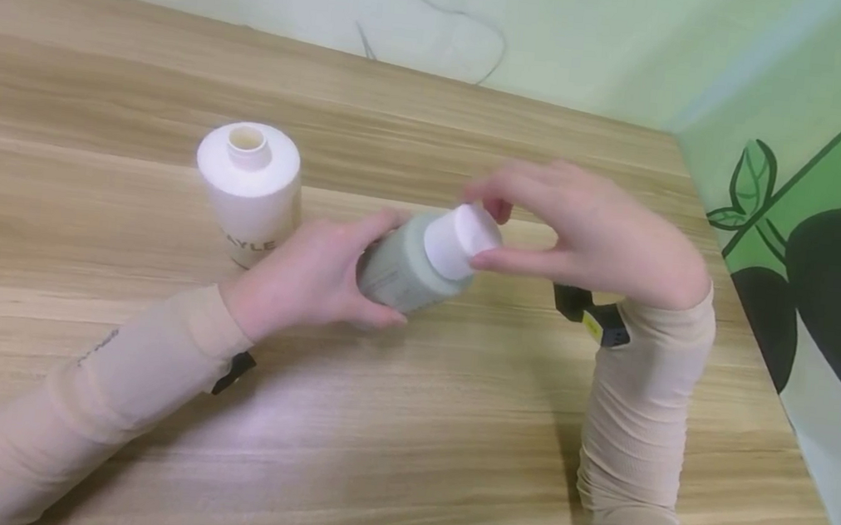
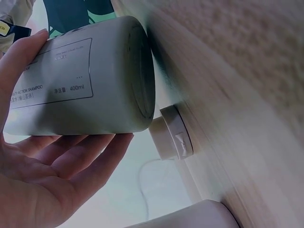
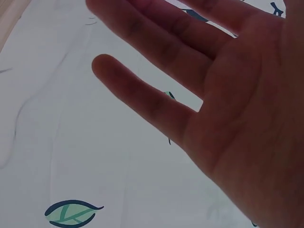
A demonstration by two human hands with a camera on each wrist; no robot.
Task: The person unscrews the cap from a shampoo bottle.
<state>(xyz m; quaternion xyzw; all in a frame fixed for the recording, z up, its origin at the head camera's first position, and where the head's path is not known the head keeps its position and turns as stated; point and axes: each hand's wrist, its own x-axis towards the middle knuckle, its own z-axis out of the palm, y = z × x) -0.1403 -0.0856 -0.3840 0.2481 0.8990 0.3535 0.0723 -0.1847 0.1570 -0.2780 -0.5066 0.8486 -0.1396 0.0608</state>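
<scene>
A grey-green shampoo bottle [image 1: 405,269] is tilted above the table, its white cap [image 1: 460,241] pointing right and up. My left hand [image 1: 314,274] grips the body of that bottle, thumb on the near side. In the left wrist view the shampoo bottle [image 2: 95,80] shows its label and base, the fingers lying under it. My right hand [image 1: 581,226] holds the white cap between thumb and fingers. The right wrist view shows the palm and several fingers of the right hand [image 3: 228,104], but not the cap. A white bottle [image 1: 248,172] with an uncovered neck stands upright beside the left hand.
A wooden table [image 1: 413,429] lies under everything. In the left wrist view, a small pale cap [image 2: 173,133] rests on the tabletop past the shampoo bottle. A pale wall covering [image 1: 596,53] with leaf drawings rises behind and to the right.
</scene>
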